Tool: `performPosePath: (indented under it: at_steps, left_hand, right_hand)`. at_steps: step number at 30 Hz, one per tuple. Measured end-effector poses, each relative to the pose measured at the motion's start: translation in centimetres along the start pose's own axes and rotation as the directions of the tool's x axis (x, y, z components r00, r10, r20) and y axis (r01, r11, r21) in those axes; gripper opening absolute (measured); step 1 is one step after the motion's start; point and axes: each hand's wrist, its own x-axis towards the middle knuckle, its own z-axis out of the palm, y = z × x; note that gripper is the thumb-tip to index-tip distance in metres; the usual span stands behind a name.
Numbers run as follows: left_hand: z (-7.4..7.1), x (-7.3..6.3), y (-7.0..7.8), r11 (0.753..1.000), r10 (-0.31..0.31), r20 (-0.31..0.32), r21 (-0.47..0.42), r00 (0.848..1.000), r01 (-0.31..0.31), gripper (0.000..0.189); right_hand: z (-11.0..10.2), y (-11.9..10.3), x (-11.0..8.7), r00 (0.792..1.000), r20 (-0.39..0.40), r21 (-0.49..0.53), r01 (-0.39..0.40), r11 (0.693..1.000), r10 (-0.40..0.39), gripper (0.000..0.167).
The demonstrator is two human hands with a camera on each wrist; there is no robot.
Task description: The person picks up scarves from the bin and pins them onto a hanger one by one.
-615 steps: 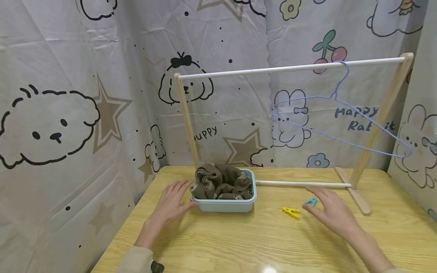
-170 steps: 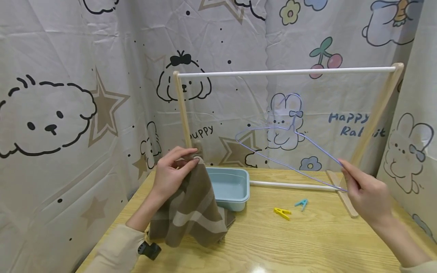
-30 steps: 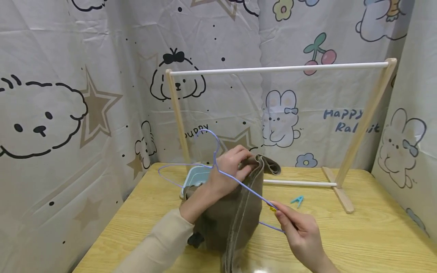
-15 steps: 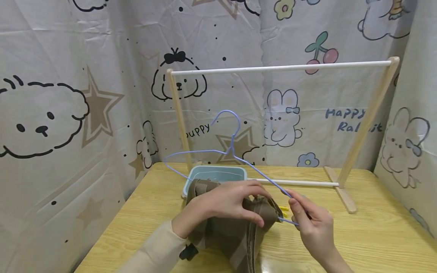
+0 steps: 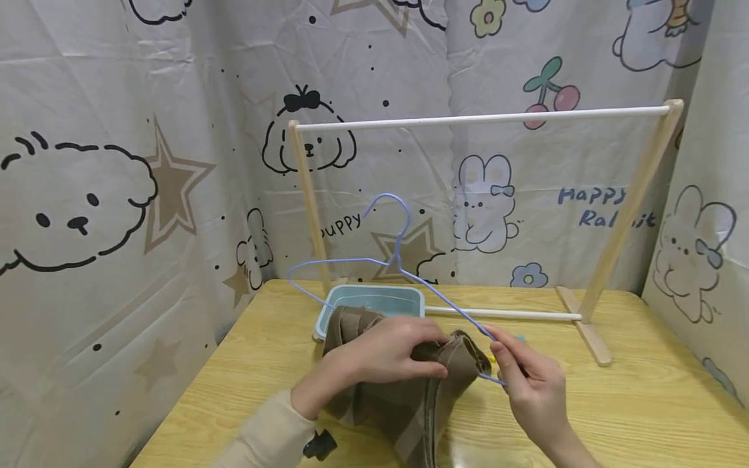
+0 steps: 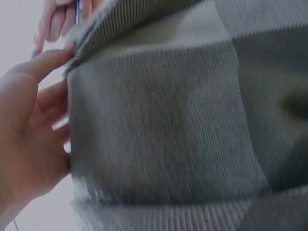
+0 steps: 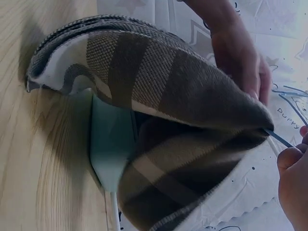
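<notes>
A brown plaid scarf (image 5: pixel 398 403) hangs folded over the bottom bar of a thin purple-blue wire hanger (image 5: pixel 435 291), hook upward. My left hand (image 5: pixel 389 354) holds the scarf near its right upper corner, thumb on the near side. In the left wrist view, the thumb meets the edge of the cloth (image 6: pixel 149 125), and the fingers lie partly behind it. My right hand (image 5: pixel 535 387) pinches the hanger's right end. The right wrist view shows the hanger wire (image 7: pixel 281 138) coming out of the scarf's fold (image 7: pixel 149 72) beside my right hand (image 7: pixel 294 178).
A light blue plastic box (image 5: pixel 380 299) stands behind the scarf. Behind the hands rises a wooden rack with a white top rod (image 5: pixel 480 119). A yellow clothespin (image 5: pixel 492 359) and a blue one (image 5: pixel 520 337) lie mostly hidden behind the right hand.
The scarf has left the box and the hanger has left the rack's rod. Over the last second the hanger rose and moved right, and the scarf's lifted end came down over its bar.
</notes>
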Motion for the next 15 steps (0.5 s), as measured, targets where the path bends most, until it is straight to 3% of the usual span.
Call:
performPosePath:
  at_steps: [4, 8, 13, 15]
  left_hand:
    - [1.2, 0.9, 1.4, 0.997, -0.068, -0.104, 0.039, 0.992, 0.072, 0.042]
    - [2.6, 1.5, 2.6, 0.991, -0.104, -0.269, 0.058, 0.958, 0.124, 0.033]
    - [3.2, 1.6, 3.3, 0.995, -0.027, -0.455, 0.073, 0.89, 0.068, 0.028]
    - [3.1, 1.7, 3.4, 0.998, 0.019, -0.466, 0.057, 0.885, 0.009, 0.033]
  right_hand:
    - [0.7, 0.2, 0.1, 0.999, -0.023, -0.15, 0.018, 0.989, -0.022, 0.031]
    - [1.2, 0.5, 0.2, 1.0, -0.021, -0.166, 0.016, 0.986, -0.019, 0.031]
    - [1.5, 0.5, 0.4, 1.0, -0.008, -0.136, 0.009, 0.991, -0.011, 0.033]
    - [1.4, 0.4, 0.5, 1.0, -0.003, -0.14, 0.02, 0.99, -0.021, 0.032]
